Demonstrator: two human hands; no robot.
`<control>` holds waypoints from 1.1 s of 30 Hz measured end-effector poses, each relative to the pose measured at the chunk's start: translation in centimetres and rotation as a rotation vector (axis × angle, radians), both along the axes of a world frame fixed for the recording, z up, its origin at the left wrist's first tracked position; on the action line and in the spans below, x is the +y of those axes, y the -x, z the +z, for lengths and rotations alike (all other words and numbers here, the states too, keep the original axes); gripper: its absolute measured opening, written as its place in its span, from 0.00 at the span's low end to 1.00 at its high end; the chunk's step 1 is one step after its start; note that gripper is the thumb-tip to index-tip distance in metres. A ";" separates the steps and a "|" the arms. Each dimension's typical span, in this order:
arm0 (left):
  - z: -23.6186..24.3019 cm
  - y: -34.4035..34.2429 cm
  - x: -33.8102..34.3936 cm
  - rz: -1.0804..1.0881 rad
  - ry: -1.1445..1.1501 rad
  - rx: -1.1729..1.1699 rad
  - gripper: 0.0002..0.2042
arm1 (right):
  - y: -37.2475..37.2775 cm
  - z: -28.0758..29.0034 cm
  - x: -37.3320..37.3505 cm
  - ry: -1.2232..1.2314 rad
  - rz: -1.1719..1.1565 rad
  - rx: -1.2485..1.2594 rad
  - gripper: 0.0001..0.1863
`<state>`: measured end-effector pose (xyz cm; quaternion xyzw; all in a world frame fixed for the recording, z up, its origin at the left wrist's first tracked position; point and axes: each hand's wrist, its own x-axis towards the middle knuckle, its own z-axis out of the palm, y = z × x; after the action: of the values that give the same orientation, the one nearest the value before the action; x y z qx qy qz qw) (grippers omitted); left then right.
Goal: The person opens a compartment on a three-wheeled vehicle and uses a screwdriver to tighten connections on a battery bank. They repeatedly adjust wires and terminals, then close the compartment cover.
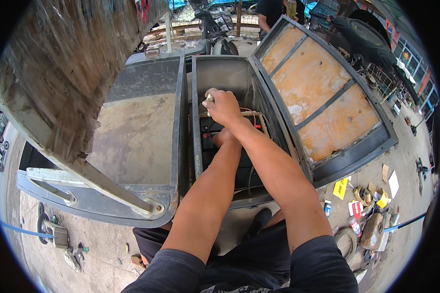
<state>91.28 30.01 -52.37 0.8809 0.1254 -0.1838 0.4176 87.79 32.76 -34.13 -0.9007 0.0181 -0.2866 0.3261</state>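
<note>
My right hand [223, 106] is closed in a fist above the open metal box [225, 68]. A small pale piece [210, 98] shows between its fingers, too little of it to name. Lower down, inside the box, my left hand [222, 138] reaches to the black batteries [208, 154], partly covered by my right wrist; its fingers are mostly hidden. Red terminal caps [258, 126] and a reddish cable [251, 110] show around the batteries. My forearms cross close together over the near edge of the box.
The box's hinged lid [322, 93], lined with stained plywood, leans open at the right. A metal tray bed [137, 132] adjoins at the left, under a plastic-wrapped panel [58, 73]. Another person [274, 14] is at the far side. Cartons [357, 209] and a stone block [373, 229] litter the ground.
</note>
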 end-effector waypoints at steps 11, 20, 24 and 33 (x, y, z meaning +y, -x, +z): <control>0.1 0.2 -0.3 -0.082 -0.077 -0.039 0.11 | 0.1 0.0 -0.1 0.005 0.021 -0.002 0.12; 0.4 0.5 -0.1 -0.192 -0.158 -0.088 0.12 | 0.3 -0.1 0.3 0.041 -0.072 -0.006 0.12; 0.4 0.4 0.1 -0.236 -0.196 -0.101 0.13 | 0.4 0.1 0.5 0.037 -0.071 0.019 0.12; 0.5 0.3 0.2 -0.333 -0.268 -0.149 0.14 | 0.3 0.0 0.4 0.003 -0.064 0.002 0.11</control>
<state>90.99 30.24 -51.89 0.9483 -0.0297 -0.1664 0.2687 87.46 33.15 -34.10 -0.9004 0.0469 -0.2961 0.3153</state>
